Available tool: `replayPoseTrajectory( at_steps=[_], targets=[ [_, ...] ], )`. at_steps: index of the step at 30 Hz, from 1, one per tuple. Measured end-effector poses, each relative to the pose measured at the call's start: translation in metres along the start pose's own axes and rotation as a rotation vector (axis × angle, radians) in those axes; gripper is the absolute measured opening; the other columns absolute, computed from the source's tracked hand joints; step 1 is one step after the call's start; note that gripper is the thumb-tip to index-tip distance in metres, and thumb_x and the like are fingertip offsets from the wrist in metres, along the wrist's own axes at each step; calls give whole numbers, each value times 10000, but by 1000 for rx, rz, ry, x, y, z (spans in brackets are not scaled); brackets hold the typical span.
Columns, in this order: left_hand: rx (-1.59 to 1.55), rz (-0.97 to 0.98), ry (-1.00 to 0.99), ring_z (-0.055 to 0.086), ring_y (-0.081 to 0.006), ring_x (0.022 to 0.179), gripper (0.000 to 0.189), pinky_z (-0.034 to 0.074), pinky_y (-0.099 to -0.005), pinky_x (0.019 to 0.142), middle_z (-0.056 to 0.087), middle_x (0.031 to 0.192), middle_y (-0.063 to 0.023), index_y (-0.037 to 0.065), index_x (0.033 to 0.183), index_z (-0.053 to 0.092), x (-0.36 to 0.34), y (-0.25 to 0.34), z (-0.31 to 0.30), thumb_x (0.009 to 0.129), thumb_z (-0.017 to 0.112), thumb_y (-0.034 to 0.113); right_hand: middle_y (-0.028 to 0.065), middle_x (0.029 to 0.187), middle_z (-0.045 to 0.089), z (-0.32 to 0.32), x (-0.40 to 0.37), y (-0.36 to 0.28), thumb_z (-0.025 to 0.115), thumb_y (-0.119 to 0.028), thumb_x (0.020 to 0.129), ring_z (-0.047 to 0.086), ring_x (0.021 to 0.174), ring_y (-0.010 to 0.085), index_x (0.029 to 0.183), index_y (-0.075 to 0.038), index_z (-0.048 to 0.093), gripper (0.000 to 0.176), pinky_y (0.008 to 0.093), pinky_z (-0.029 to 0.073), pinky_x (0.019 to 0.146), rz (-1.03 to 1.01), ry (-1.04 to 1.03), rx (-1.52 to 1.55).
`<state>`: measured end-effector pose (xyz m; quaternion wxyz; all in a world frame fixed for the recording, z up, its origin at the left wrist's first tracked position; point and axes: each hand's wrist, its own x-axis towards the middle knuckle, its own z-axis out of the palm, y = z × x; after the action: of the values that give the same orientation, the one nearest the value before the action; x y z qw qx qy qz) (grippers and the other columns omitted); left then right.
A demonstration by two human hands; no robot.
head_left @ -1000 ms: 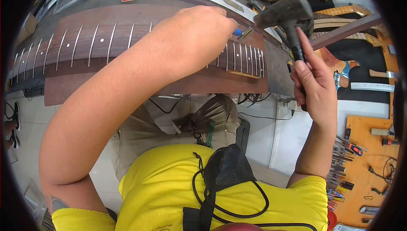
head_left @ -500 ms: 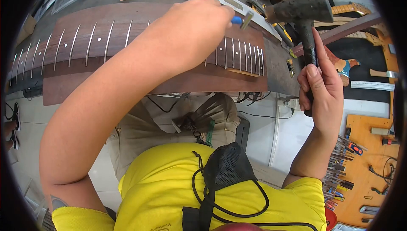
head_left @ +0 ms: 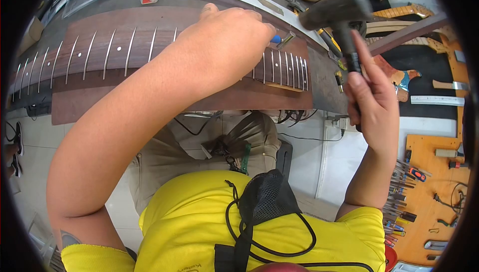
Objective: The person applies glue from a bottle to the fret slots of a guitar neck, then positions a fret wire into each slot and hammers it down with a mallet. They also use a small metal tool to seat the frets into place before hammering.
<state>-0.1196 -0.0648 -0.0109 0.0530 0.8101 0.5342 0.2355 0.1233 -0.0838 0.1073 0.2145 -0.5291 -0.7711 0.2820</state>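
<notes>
Since half a second ago: hammer point(head_left: 337, 13) is farther left, nearer the fretboard point(head_left: 102, 52), its head blurred; blue-handled tool point(head_left: 276, 39) sits lower in view. Right hand point(head_left: 371, 95) is closed round the hammer handle beyond the fretboard's close-fret end, one finger laid along it, likely for aim. Left hand point(head_left: 227, 45) is curled round the blue-handled tool, metal end poking out near the fretboard's far edge; fingers mostly hidden, can't tell exact grip or contact. Brown board point(head_left: 85, 105) under the fretboard, probably bench protection; light wood strip point(head_left: 283, 87) under its close-fret end, likely support.
</notes>
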Motion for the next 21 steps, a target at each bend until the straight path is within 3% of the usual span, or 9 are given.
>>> replayPoseTrajectory(
  at_steps=[4, 5, 7, 8, 10, 14, 17, 20, 21],
  targets=[
    [18, 17, 34, 643, -309, 1165, 233, 478, -539, 900, 697, 1121, -105, 76, 1196, 682, -2, -1, 3, 1015, 570, 171, -44, 717, 438, 10, 2, 6, 530, -157, 1077, 365, 481, 17, 1624, -126, 349, 577, 189, 307, 422, -155, 194, 119],
    [21, 20, 32, 643, -309, 1165, 233, 478, -539, 900, 697, 1121, -105, 76, 1196, 682, -2, -1, 3, 1015, 570, 171, -44, 716, 433, 17, 2, 8, 536, -173, 1078, 366, 485, 16, 1625, -127, 345, 581, 186, 307, 424, -104, 197, 72],
    [24, 18, 24, 643, -310, 1162, 236, 483, -548, 893, 695, 1124, -109, 78, 1197, 681, -1, -1, 2, 1015, 568, 176, -39, 720, 453, 11, 4, 12, 537, -171, 1078, 373, 483, 18, 1626, -126, 343, 583, 183, 309, 423, 53, -61, -21],
    [26, 24, 24, 643, -310, 1162, 236, 483, -548, 893, 695, 1124, -109, 78, 1197, 681, -1, 0, 2, 1015, 568, 176, -39, 720, 453, 11, 2, 11, 537, -171, 1078, 373, 483, 18, 1626, -126, 343, 583, 183, 309, 423, 53, -55, -19],
    [-11, 19, -13, 644, -310, 1156, 235, 487, -541, 886, 692, 1128, -112, 80, 1194, 682, -1, 0, 0, 1012, 570, 178, -66, 710, 470, 12, -1, 8, 567, -151, 1065, 390, 515, -1, 1611, -131, 382, 576, 179, 323, 446, -2, 62, 160],
    [2, 16, 1, 644, -312, 1148, 223, 478, -522, 896, 690, 1112, -116, 83, 1178, 683, 0, -2, 3, 1014, 567, 178, -54, 710, 440, 13, -4, 12, 537, -172, 1080, 354, 492, 15, 1626, -130, 345, 581, 181, 309, 431, -116, 184, 160],
    [-9, 41, 34, 641, -309, 1149, 211, 467, -507, 910, 687, 1105, -118, 89, 1164, 685, 0, -2, 3, 1014, 566, 179, -57, 709, 421, 6, 2, 8, 536, -173, 1080, 346, 489, 15, 1615, -115, 367, 565, 191, 298, 424, 91, -132, 18],
    [71, 18, -19, 636, -298, 1156, 216, 455, -504, 927, 686, 1105, -103, 92, 1170, 682, -2, -4, 5, 1016, 565, 185, -47, 712, 427, 10, -5, 4, 553, -172, 1070, 350, 488, 15, 1611, -111, 374, 573, 187, 290, 421, 41, -21, 106],
    [-11, 39, 90, 631, -302, 1150, 217, 451, -500, 930, 683, 1099, -100, 87, 1174, 678, -3, -4, 8, 1014, 569, 186, -42, 713, 432, 11, -10, 4, 558, -176, 1068, 354, 487, 16, 1612, -111, 374, 578, 183, 288, 419, 2, 65, 183]
  ],
)
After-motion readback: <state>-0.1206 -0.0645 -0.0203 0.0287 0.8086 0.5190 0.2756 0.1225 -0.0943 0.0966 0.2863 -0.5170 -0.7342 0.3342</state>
